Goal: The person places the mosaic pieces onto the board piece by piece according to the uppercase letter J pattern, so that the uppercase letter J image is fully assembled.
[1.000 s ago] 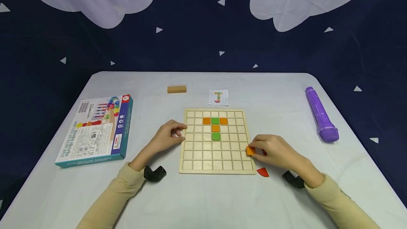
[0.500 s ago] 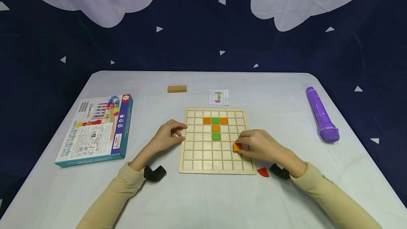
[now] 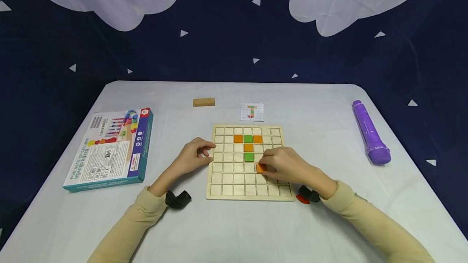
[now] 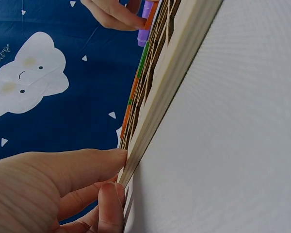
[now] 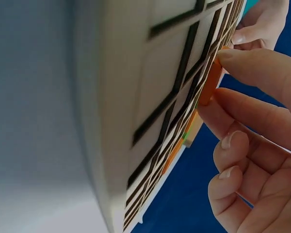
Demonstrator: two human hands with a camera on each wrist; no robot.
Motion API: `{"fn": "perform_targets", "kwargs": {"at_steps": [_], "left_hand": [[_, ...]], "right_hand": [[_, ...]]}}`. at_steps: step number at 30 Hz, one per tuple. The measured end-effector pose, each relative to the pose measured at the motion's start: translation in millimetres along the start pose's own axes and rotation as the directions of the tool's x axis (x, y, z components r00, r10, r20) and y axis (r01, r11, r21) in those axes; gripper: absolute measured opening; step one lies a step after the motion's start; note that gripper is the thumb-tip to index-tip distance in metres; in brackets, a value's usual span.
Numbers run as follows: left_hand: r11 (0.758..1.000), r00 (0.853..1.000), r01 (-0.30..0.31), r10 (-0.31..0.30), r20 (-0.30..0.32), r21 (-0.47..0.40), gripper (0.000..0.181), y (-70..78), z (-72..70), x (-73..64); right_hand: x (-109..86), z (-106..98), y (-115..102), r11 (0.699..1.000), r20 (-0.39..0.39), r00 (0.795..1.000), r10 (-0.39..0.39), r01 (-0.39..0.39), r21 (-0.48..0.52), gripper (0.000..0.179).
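My right hand point(image 3: 287, 165) pinches an orange square tile point(image 3: 260, 168) between thumb and fingers, over the right-middle cells of the wooden grid board point(image 3: 234, 190). In the right wrist view the orange tile point(image 5: 211, 80) stands close over the grid. Three orange and green tiles point(image 3: 248, 139) form a row near the board's top. An orange tile point(image 3: 248, 147) and a green tile point(image 3: 249, 157) continue downward from its middle. At the board's left edge, my left hand point(image 3: 191, 156) touches the wood with fingertip and thumb tip spaced apart, as the fingers point(image 4: 104, 162) show in the left wrist view.
A pattern card point(image 3: 252, 112) and a wooden block point(image 3: 204, 102) lie beyond the board. A red quarter-round piece point(image 3: 302, 199) is partly covered by the right wrist's black camera mount point(image 3: 308, 193). A printed box point(image 3: 109, 149) lies left, a purple microphone-shaped object point(image 3: 370, 133) right.
My right hand has carried the orange tile leftward from the board's right edge to over the cells right of the green tile's column. The left hand stays in place.
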State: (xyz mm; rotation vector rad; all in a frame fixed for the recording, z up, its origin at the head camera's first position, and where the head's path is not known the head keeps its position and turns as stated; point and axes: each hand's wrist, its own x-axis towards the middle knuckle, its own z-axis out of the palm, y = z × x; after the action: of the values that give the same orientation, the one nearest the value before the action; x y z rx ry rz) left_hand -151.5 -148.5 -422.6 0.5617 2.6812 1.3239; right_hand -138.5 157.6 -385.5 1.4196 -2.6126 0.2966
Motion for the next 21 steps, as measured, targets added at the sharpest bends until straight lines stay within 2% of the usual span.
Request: {"fn": "perform_targets", "kwargs": {"at_steps": [21], "left_hand": [[1.000,1.000,-0.005,0.005,0.011,-0.011,0.037,-0.4,-0.7,0.1]], "right_hand": [[24.6,5.1,-12.7,0.997,0.073,0.996,0.052,-0.048,-0.055,0.012]]}}
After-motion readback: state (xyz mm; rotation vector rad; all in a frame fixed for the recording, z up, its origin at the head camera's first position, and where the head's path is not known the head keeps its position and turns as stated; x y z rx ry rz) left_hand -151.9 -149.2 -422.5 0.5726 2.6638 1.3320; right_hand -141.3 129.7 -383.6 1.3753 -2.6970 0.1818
